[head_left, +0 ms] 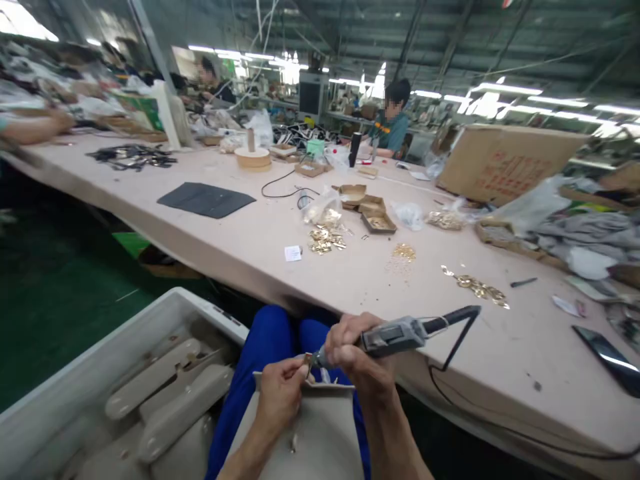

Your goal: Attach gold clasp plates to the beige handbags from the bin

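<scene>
My right hand (356, 350) is wrapped round a grey electric screwdriver (395, 335) with a black cord at its back end. Its tip points left, at a small gold-coloured metal fitting (307, 361) that my left hand (281, 393) pinches by the top edge of a beige bag (327, 427). Whether tip and fitting touch is too small to tell. The bag lies across my lap, over blue trousers, and a small metal piece (293, 440) shows on its front. My left fingers partly cover the fitting.
A white bin (175, 300) with several beige bags stands at my left. On the table (240, 253) lie gold fittings (325, 240), small gold parts (404, 252), gold plates (475, 287), a small open box (379, 222), a black sheet (206, 199) and a phone (610, 360). Co-workers sit beyond.
</scene>
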